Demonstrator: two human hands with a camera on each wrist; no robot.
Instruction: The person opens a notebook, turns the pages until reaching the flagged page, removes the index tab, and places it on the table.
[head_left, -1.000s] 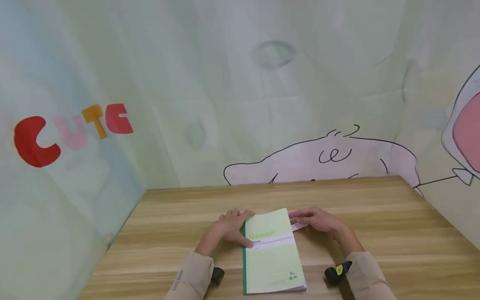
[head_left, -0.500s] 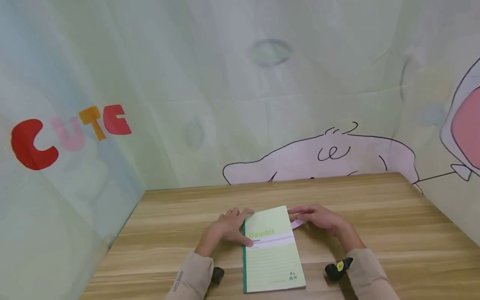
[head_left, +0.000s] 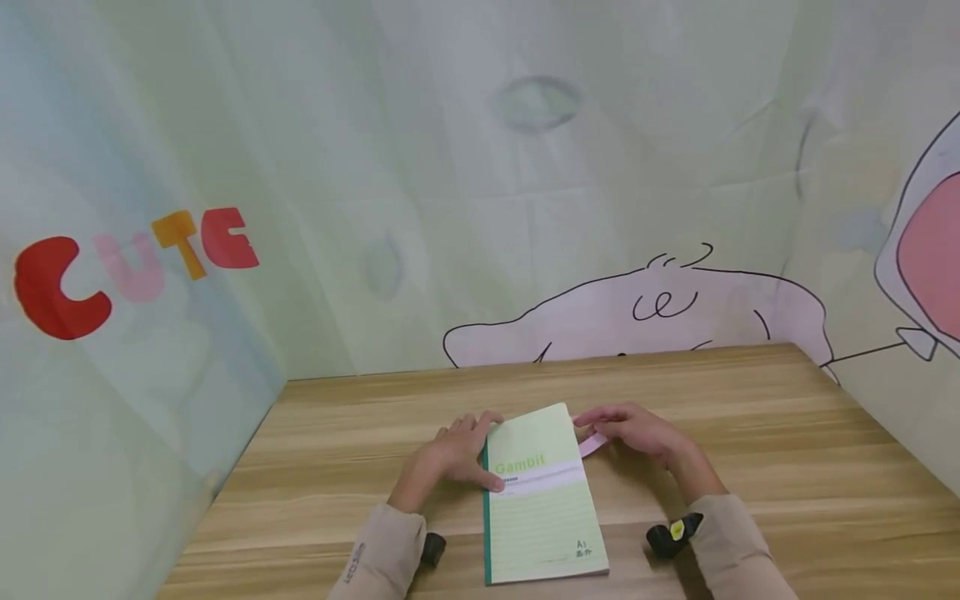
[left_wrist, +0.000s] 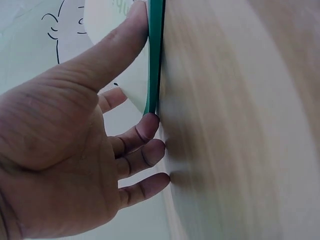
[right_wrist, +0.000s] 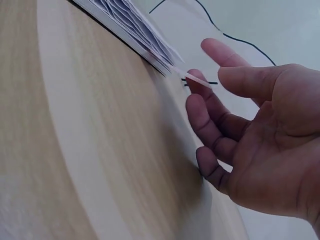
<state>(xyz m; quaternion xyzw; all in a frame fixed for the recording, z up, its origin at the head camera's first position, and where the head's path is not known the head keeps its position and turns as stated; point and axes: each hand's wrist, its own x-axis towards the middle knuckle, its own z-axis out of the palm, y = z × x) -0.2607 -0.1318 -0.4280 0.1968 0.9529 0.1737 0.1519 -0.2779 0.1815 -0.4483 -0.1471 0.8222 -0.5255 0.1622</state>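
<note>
A pale green notebook (head_left: pixel 543 521) with a green spine lies on the table, its cover reading "Gambit". My left hand (head_left: pixel 459 454) rests at the spine, thumb extended on the cover and the other fingers spread toward the far corner. In the left wrist view, fingertips lie beside the spine (left_wrist: pixel 156 55) at the tabletop. A thin pink strip (head_left: pixel 592 445) sticks out from the notebook's right side. Beside it my right hand (head_left: pixel 637 433) has loosely bent fingers. In the right wrist view, the strip (right_wrist: pixel 195 78) crosses the middle finger, with a gap below the thumb.
The notebook stands on a wood-grain table (head_left: pixel 360 425). Behind it hangs a printed cloth (head_left: pixel 375 167) with a cartoon animal, and "CUTE" letters appear at the left. A small black device (head_left: pixel 673 535) sits at the right wrist, another (head_left: pixel 432 550) at the left.
The notebook's far edge has straightened and its fanned lower right corner lies flatter. Both hands keep nearly the same place, and the view has shifted slightly.
</note>
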